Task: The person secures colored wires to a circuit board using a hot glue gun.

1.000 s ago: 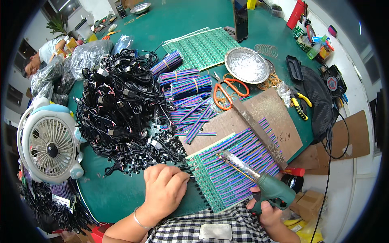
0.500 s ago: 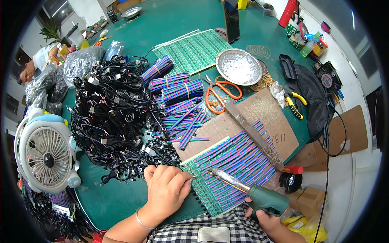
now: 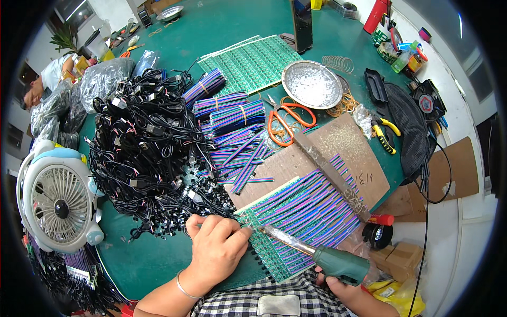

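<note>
My right hand [image 3: 340, 289] grips a green soldering gun [image 3: 342, 265] from below, its long metal barrel slanting up and left. The tip is close to the left edge of a green circuit board panel [image 3: 272, 253], near my left fingers. My left hand [image 3: 219, 243] rests at that edge with thumb and fingers pinched together; what they hold is too small to make out. Rows of multicoloured ribbon wires [image 3: 311, 211] stretch across the panel, and a metal bar [image 3: 332, 177] lies over their far ends. The panel rests partly on a brown board [image 3: 359, 142].
Left of the panel is a big heap of black cables [image 3: 148, 137]. Bundled ribbon wires [image 3: 237, 119], orange-handled scissors [image 3: 290, 124], a metal dish [image 3: 311, 87] and more circuit panels [image 3: 248, 63] lie beyond. A fan [image 3: 58, 206] stands left; pliers [image 3: 385, 134] right. Another person [image 3: 53, 76] sits far left.
The soldering gun in my right hand has moved left and slightly down, bringing its tip closer to my left fingers. My left hand has barely moved.
</note>
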Demonstrator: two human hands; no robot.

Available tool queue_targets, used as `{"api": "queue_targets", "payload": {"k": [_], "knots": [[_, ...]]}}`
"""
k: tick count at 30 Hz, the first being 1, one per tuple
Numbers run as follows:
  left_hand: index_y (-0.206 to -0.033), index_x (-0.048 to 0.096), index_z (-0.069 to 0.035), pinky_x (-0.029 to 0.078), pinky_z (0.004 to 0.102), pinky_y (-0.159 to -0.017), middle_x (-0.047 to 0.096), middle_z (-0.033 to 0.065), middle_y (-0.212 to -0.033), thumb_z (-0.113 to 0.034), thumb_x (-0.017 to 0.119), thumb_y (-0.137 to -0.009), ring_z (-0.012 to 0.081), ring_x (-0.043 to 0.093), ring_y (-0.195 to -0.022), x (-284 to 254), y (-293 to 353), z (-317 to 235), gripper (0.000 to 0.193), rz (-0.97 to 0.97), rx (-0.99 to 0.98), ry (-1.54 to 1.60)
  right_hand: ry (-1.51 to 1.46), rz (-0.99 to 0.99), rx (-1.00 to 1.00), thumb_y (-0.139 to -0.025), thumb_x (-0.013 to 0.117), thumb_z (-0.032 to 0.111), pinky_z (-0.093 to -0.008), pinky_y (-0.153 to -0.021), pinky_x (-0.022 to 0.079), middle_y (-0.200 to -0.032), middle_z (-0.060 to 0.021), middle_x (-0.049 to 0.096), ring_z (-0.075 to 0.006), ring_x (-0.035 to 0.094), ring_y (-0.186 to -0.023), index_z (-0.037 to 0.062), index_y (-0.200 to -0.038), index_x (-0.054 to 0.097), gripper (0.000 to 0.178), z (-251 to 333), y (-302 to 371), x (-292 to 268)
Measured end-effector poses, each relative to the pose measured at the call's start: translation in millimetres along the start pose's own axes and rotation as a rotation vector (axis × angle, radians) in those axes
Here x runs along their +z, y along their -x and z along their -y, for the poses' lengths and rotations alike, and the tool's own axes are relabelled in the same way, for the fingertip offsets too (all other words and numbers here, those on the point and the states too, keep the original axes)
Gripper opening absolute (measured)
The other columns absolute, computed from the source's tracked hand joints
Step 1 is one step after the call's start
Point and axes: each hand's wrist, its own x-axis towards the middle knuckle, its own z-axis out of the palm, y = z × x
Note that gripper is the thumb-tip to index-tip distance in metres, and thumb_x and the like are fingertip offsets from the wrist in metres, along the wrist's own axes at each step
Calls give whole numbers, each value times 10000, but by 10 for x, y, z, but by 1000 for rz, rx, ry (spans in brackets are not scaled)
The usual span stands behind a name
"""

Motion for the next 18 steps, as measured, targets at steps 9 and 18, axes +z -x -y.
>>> {"api": "queue_targets", "payload": {"k": [9,18], "knots": [[-841,670,-200,297,400,-816,523,-65,-773,-137,758,-673,141,526,-771,-10,-12,-5,199,7,6,-4,-65,-47,56,-927,628,240,-335,-721,534,-919,-137,657,-188,636,-731,-49,-1232,532,431,-31,23,27],[-844,665,-200,295,402,-826,523,-60,-776,-121,751,-673,142,530,-779,-17,-13,-19,207,23,-6,-5,-67,-133,14,-938,605,359,-325,-706,539,-995,-152,653,-196,648,-758,-70,-1269,512,550,83,11,73]]}}
